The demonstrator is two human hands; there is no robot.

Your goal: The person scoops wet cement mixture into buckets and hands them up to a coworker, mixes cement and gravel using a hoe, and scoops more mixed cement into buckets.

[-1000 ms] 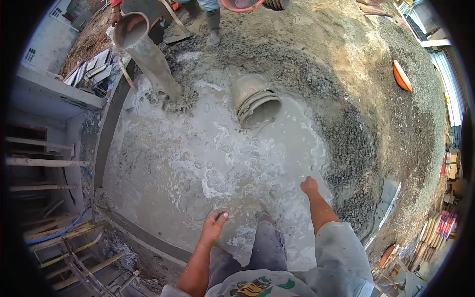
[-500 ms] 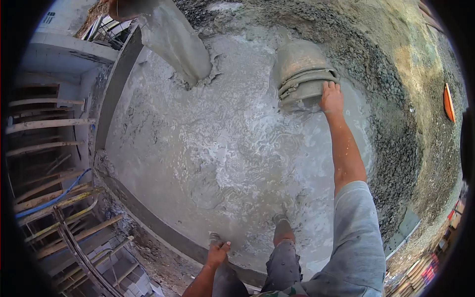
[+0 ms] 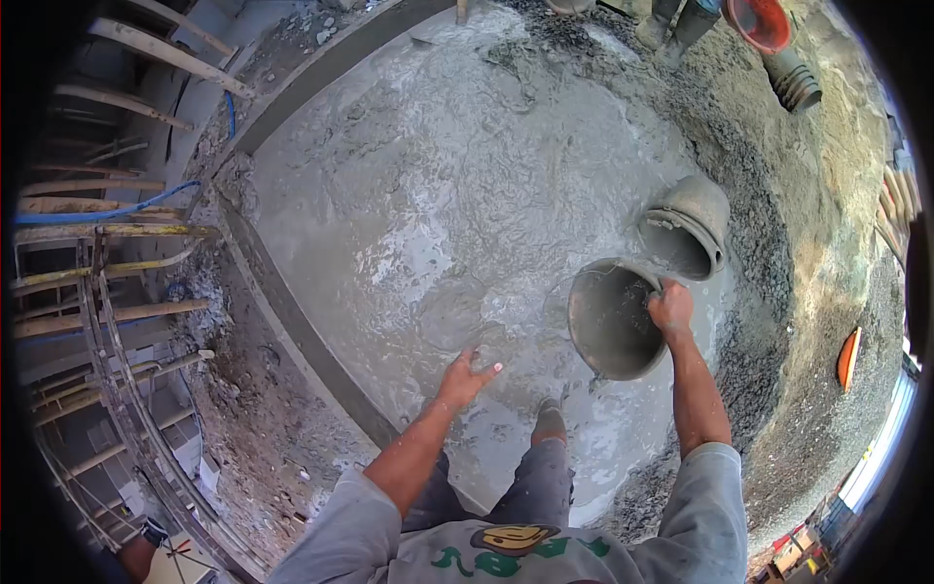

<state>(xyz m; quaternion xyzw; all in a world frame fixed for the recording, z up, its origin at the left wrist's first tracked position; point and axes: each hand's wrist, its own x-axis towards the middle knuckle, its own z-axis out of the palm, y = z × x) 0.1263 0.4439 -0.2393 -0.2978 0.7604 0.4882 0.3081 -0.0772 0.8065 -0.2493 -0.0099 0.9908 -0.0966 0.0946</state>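
Observation:
My right hand (image 3: 671,310) is closed on the rim of a grey, cement-coated bucket (image 3: 615,321), whose mouth faces up toward me. Just behind it, another bucket (image 3: 702,219) lies on its side in the wet grey cement (image 3: 418,224). Nothing is in my left hand (image 3: 467,378), which hovers over the cement left of the held bucket with thumb and fingers apart.
A low concrete edge (image 3: 302,331) borders the cement on the left, beside wooden poles (image 3: 126,316). Gravel (image 3: 769,331) rims the right side. At the top right are a person's boots (image 3: 686,29), an orange bucket (image 3: 761,21) and stacked buckets (image 3: 793,78).
My right hand has drawn one bucket from the fallen pair toward me. My left hand has moved forward with fingers spread. The view has shifted, and the pouring bucket has left it.

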